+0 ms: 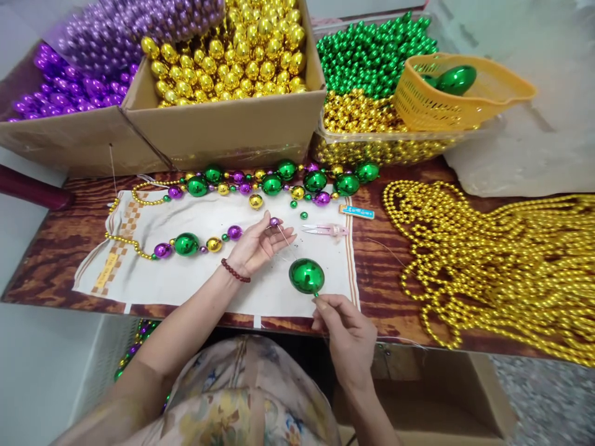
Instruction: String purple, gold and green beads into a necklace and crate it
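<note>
Head view shows me a stringing job partway through, as I judge it: a big green ball [307,275] sits on a thin thread [284,238] between the two hands, low on the cloth near the front edge. The right hand [346,334] has a narrow grip, pinched shut on the thread just below the ball; whether a needle is there too I cannot tell. The left hand [258,244], palm up, pinches the same thread beside a small purple bead [274,221], and the half-made strand [186,244] trails off to its left. I reckon getting the ball up to that bead calls for a taut thread and a steady pinch at both ends. Beneath it all is a dark wood-grain surface [395,279]. At the back stand a cardboard box of gold balls [223,127] and a box of purple balls [60,139], and a heap of gold bead chains [502,266] lies to the right. A white cloth [186,279] lies under the hands. A yellow basket [460,99] rests on a clear tub of small beads [372,56]. A finished strand [272,183] lies along the cloth's far edge, with pink snips [325,230] just beside the left hand's fingers. Grey floor [548,396] shows below.
</note>
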Motion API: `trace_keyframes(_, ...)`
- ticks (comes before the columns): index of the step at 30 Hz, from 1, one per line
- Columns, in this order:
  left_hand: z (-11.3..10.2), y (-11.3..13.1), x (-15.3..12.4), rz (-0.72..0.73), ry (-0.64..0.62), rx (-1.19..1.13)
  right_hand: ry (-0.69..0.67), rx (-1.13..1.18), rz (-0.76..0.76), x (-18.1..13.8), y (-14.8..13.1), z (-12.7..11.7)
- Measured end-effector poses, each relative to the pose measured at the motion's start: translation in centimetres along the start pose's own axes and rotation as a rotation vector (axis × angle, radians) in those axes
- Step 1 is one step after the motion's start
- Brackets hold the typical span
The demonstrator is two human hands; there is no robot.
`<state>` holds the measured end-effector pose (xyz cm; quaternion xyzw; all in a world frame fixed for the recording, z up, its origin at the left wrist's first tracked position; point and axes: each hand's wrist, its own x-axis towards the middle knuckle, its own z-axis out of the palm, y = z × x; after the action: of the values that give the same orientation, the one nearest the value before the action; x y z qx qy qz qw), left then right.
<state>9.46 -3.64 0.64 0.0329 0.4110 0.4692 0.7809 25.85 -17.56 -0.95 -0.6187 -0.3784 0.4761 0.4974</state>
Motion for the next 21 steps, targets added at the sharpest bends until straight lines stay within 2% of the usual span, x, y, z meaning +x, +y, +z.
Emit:
trace_keyframes(7, -0.3, 0.0, 0.0, 0.022, -0.031, 0.053, -0.014, 0.017, 0.019, 0.1, -0.2, 0.0)
trace_keyframes(12, -0.8, -0.1, 0.0, 0.126, -0.138, 0.165, -0.003, 0.031, 0.044, 0.4, 0.0, 0.2)
trace_keyframes(16, -0.5, -1.6, -0.4, 0.196, -0.161, 0.216, -0.029, 0.099, 0.068, 1.1, 0.7, 1.6)
trace_keyframes(21, 1.5, -4.4, -0.9, 0.301, -0.127, 0.235, 0.004, 0.13, 0.048, 2.0, 0.9, 3.2)
